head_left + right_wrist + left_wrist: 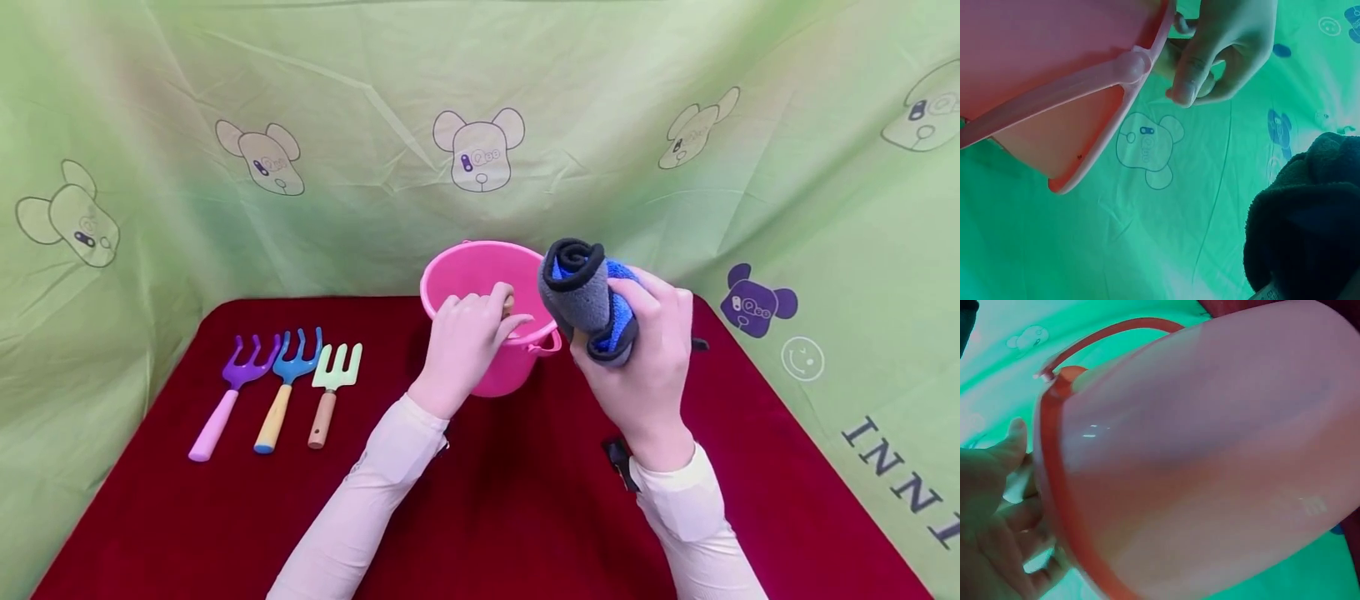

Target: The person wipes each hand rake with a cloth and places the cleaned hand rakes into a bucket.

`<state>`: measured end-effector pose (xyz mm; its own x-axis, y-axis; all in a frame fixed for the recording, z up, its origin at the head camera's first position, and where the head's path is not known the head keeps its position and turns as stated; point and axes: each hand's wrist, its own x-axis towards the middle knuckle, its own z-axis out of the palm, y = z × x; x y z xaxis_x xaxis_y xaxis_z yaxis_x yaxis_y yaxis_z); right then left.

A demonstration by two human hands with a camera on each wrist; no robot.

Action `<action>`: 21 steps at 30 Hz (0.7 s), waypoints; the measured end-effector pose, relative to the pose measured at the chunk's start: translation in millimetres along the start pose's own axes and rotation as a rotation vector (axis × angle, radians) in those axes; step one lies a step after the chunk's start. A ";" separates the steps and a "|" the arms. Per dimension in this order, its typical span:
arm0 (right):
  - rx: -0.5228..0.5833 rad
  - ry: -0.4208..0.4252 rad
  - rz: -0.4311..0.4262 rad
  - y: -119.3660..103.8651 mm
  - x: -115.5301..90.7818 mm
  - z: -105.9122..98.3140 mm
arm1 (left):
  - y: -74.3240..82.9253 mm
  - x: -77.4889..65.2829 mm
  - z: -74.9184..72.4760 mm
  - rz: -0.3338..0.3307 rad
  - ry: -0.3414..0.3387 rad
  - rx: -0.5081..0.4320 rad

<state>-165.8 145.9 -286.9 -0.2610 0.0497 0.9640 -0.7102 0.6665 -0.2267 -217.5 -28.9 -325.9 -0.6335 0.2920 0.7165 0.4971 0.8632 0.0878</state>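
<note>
My left hand [468,337] is over the near rim of a pink bucket [501,379], its fingers curled at the opening. A tan, wooden-looking handle end [509,302] shows between its thumb and forefinger; the rest is hidden by the hand and bucket. In the left wrist view, the left hand [1000,519] is beside the bucket rim [1054,462]. My right hand [645,367] grips a rolled towel [581,296], blue and grey with black edging, held up just right of the bucket. The towel is a dark bundle [1307,206] in the right wrist view.
Three hand forks lie side by side at the left on the red cloth [247,517]: a purple one with a pink handle [216,425], a blue one [288,383] and a pale green one [330,396]. Green fabric [360,200] walls the table's back and sides.
</note>
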 end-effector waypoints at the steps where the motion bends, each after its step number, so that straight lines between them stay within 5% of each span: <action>1: -0.001 -0.007 -0.001 0.2 -0.5 0.2 | -0.2 -1.5 1.4 0.010 -0.003 0.006; 9: 0.005 -0.035 -0.003 0.7 -4.4 1.8 | -1.0 -15.0 9.4 0.117 -0.021 0.133; 21: -0.006 -0.065 -0.005 1.3 -5.1 2.1 | -2.6 -19.7 13.6 0.100 -0.060 0.109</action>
<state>-166.8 144.9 -292.5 -0.2998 -0.0016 0.9540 -0.7076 0.6711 -0.2212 -214.3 -31.3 -349.7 -0.6196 0.4003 0.6752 0.4944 0.8671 -0.0604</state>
